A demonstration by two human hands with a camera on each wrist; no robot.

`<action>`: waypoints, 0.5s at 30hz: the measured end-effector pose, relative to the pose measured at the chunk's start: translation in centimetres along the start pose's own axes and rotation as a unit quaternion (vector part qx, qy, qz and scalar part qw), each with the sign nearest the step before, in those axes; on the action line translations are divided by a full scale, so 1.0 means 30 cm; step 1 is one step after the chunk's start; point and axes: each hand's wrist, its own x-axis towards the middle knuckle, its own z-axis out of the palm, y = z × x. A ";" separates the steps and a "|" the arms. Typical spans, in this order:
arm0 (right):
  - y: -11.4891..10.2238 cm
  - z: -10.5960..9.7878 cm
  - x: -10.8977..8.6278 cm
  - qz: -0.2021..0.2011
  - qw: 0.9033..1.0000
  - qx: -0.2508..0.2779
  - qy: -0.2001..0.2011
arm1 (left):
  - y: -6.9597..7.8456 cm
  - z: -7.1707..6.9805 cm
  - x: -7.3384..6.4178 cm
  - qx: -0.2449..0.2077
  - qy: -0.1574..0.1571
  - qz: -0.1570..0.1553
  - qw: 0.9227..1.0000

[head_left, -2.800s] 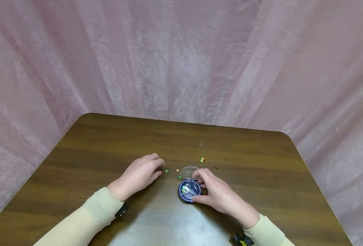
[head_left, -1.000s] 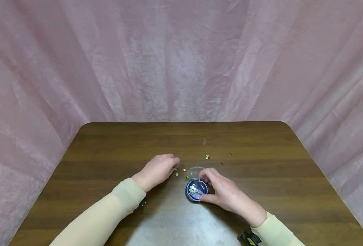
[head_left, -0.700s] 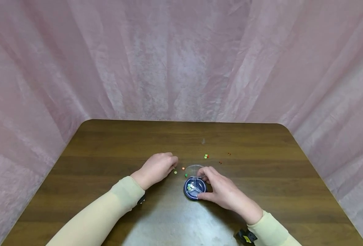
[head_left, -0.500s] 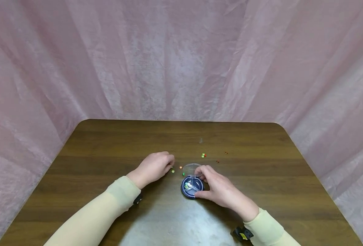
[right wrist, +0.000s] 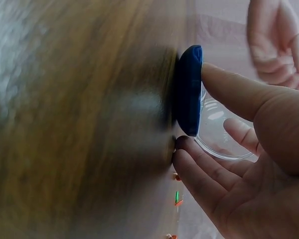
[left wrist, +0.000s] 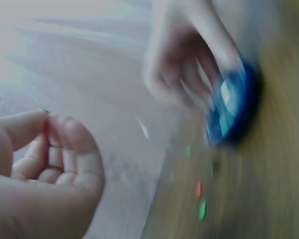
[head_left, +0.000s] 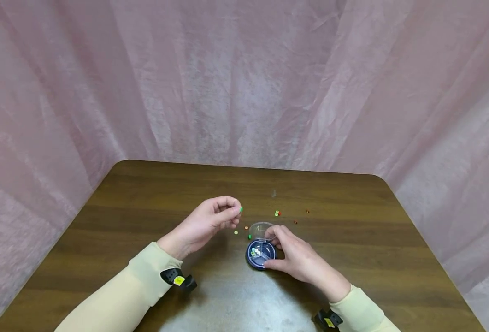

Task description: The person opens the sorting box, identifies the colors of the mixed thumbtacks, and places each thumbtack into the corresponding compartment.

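Between the thumb and index fingertip of my left hand [head_left: 203,225] is a small green bead [head_left: 241,210], raised above the table. In the left wrist view only a sliver of that bead [left wrist: 44,110] shows. My right hand [head_left: 302,263] holds a round blue pill case [head_left: 265,263] on the table, thumb on its near rim and fingers by the raised clear lid [head_left: 261,229]. Pale beads [head_left: 254,251] lie in the case's left compartment. Just beyond the case are a yellow-green bead [head_left: 236,233], an orange bead [head_left: 246,228] and another green bead [head_left: 250,237].
Farther back on the wooden table [head_left: 178,184] sits a cluster of yellow-green and red beads [head_left: 277,213]. Red-brown bits [head_left: 296,222] lie to its right. A pink curtain [head_left: 236,83] hangs behind the table. Each wrist carries a black camera [head_left: 179,279].
My left hand came to the beads from the left, then rose off the table and turned, now pinching a green bead. My right hand has stayed on the pill case.
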 end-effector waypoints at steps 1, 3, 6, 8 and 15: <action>0.004 -0.002 0.003 0.000 1.000 0.001 0.001 | 0.010 0.008 -0.003 -0.054 -0.010 0.003 0.998; 0.008 -0.007 0.008 0.000 1.000 0.000 0.003 | 0.032 0.025 -0.012 -0.141 -0.032 0.014 0.989; 0.016 -0.014 0.017 0.000 1.000 -0.002 0.002 | 0.068 0.049 -0.030 -0.214 -0.064 0.041 0.974; 0.020 -0.021 0.023 -0.001 1.000 -0.001 0.000 | 0.090 0.063 -0.040 -0.242 -0.083 0.059 0.965; 0.032 -0.030 0.048 0.003 1.000 -0.001 0.006 | 0.157 0.105 -0.065 -0.277 -0.139 0.107 0.945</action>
